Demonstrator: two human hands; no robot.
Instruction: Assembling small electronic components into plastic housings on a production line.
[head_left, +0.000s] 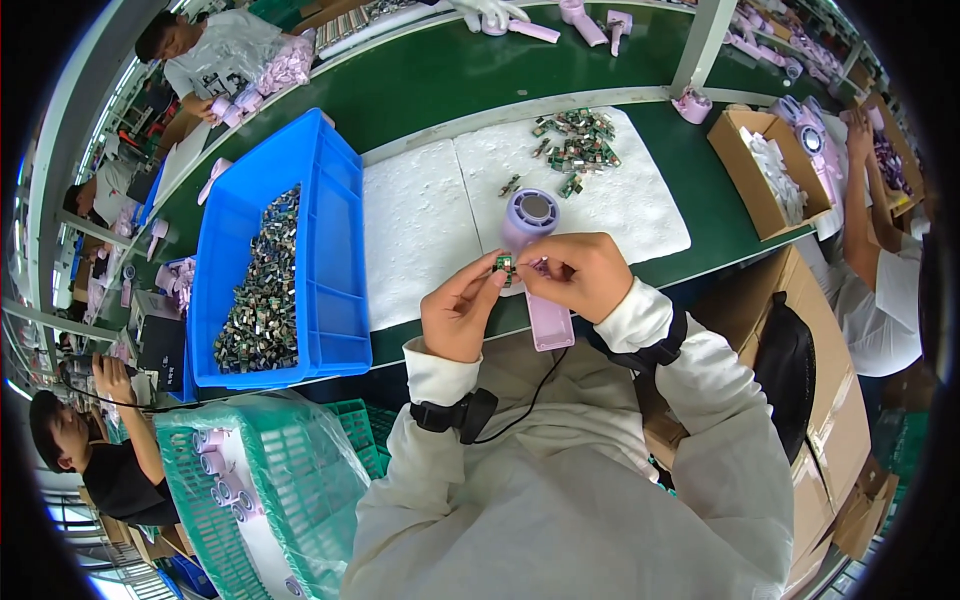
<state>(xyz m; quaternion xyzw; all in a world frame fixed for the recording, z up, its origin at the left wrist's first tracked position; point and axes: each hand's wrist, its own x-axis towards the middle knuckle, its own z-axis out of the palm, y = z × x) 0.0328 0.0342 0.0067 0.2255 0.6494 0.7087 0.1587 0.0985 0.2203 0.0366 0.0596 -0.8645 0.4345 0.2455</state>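
Note:
My left hand (460, 305) pinches a small green circuit board (504, 264) upright between thumb and fingertips. Beside it, my right hand (585, 275) has thumb and forefinger pressed together at the board's edge; whatever they grip is too small to make out. Beneath both hands lies a light purple handheld fan (550, 322), its round head (532, 209) pointing away from me and its handle reaching toward the table's near edge. My right hand covers the middle of the fan. A pile of similar circuit boards (580, 145) lies just beyond the fan on a white foam sheet (415, 215).
A blue bin (335, 250) full of small boards stands at left. At right sits a cardboard box (745, 150) of white parts. A green crate (200, 500) with purple fans is at lower left. Co-workers sit on both sides; a gloved hand (490, 12) shows across the bench.

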